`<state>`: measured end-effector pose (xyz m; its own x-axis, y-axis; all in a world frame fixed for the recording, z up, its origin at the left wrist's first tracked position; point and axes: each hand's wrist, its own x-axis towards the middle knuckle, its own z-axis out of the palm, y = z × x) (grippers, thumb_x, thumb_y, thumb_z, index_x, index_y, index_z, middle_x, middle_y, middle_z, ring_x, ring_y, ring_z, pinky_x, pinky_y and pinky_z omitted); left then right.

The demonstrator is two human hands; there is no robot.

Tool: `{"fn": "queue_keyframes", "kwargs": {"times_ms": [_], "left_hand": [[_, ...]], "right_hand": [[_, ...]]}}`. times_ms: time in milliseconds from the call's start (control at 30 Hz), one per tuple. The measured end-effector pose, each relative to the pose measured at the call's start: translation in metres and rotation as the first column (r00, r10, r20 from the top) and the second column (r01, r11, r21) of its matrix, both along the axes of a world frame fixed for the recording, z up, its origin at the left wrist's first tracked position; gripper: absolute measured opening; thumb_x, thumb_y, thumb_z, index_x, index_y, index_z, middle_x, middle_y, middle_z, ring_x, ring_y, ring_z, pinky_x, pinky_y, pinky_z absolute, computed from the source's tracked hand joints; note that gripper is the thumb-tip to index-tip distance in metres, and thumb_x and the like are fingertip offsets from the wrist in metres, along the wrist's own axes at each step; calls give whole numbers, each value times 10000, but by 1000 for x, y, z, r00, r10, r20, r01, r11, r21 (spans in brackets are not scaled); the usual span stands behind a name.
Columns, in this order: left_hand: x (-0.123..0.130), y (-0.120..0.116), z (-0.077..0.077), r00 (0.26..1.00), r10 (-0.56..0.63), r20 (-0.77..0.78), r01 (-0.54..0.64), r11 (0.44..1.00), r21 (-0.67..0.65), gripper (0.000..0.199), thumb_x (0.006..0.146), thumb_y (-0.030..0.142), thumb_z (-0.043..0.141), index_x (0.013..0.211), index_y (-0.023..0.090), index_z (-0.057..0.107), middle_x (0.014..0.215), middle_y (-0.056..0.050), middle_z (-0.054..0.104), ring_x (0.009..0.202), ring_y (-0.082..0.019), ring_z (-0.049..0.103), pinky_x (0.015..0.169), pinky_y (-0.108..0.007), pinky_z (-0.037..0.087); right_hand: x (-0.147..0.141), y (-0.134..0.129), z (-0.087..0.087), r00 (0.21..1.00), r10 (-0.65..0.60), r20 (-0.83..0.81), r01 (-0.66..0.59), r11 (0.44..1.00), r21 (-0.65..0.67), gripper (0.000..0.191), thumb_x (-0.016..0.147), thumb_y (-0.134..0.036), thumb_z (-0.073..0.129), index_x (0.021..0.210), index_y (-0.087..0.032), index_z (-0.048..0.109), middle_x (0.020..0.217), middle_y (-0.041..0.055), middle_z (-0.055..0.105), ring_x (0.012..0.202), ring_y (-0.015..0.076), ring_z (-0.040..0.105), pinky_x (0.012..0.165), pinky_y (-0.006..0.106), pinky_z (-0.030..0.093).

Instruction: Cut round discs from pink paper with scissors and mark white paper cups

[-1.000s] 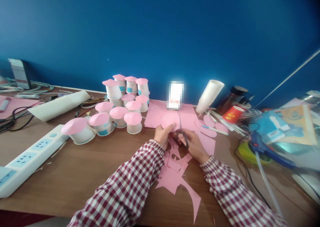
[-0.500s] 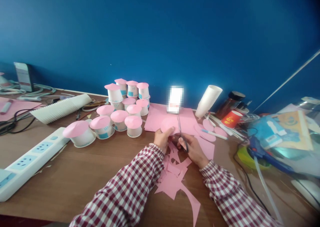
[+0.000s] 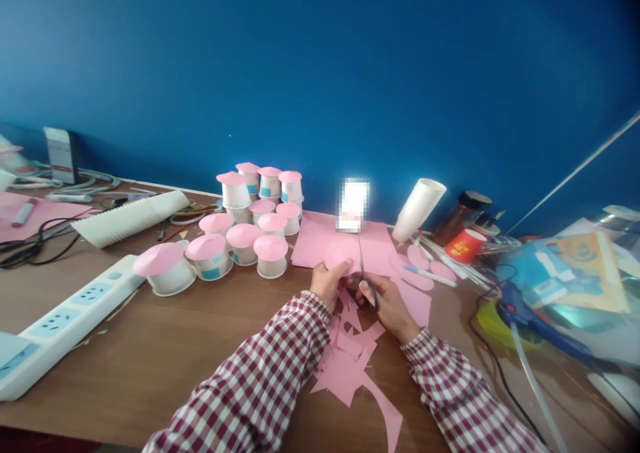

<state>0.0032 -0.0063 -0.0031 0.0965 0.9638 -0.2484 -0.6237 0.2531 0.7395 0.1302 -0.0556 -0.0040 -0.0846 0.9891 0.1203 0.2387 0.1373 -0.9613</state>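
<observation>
My left hand [image 3: 327, 282] pinches a round piece of pink paper [image 3: 340, 254] by its near edge. In my right hand [image 3: 387, 301] is a pair of scissors [image 3: 371, 296] with dark handles, the blades pointing away from me along the right side of the round piece. Whether the blades are parted is hard to see. Pink paper scraps [image 3: 345, 366] lie on the table beneath and in front of both hands. Behind them, larger pink sheets [image 3: 310, 240] lie flat, with cut pink ovals [image 3: 417, 280] to the right.
Paper cups with pink cone tops [image 3: 243, 236] stand in a group at left. A power strip [image 3: 75, 320], a stack of white cups [image 3: 419, 206], a red cup [image 3: 465, 245], a marker [image 3: 430, 275] and a blue glue gun [image 3: 540, 326] surround the work area. A blurred bright phone-like object [image 3: 353, 205] stands behind.
The whole view has shifted slightly, so things appear a little lower and to the right. Both hands keep their holds on the pink paper and the scissors.
</observation>
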Motion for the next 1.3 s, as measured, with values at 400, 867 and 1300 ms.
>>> {"fn": "queue_keyframes", "kwargs": {"times_ms": [400, 867, 1300], "left_hand": [[1, 1, 0, 1000, -4, -1, 4, 1000, -10, 305, 542, 231, 772, 754, 73, 618, 646, -35, 602, 492, -82, 531, 421, -190, 440], [0, -1, 0, 1000, -20, 9, 20, 1000, -13, 296, 540, 230, 778, 727, 70, 612, 595, -21, 585, 439, -64, 496, 412, -185, 432], [0, 0, 2, 1000, -19, 1, 19, 1000, -17, 313, 541, 234, 783, 750, 72, 617, 618, -30, 599, 466, -76, 525, 410, -180, 439]], "right_hand": [[-1, 1, 2, 1000, -12, -10, 12, 1000, 5, 382, 819, -419, 555, 1058, -126, 611, 612, -2, 565, 563, 121, 523, 556, 253, 457], [-4, 0, 6, 1000, -19, -14, 19, 999, 27, 355, 826, -405, 541, 1031, -125, 620, 565, -20, 521, 526, 110, 488, 517, 237, 429], [-5, -1, 5, 998, -48, -38, 48, 999, 3, 359, 806, -410, 560, 1013, -126, 634, 549, -29, 507, 497, 99, 467, 496, 231, 419]]}}
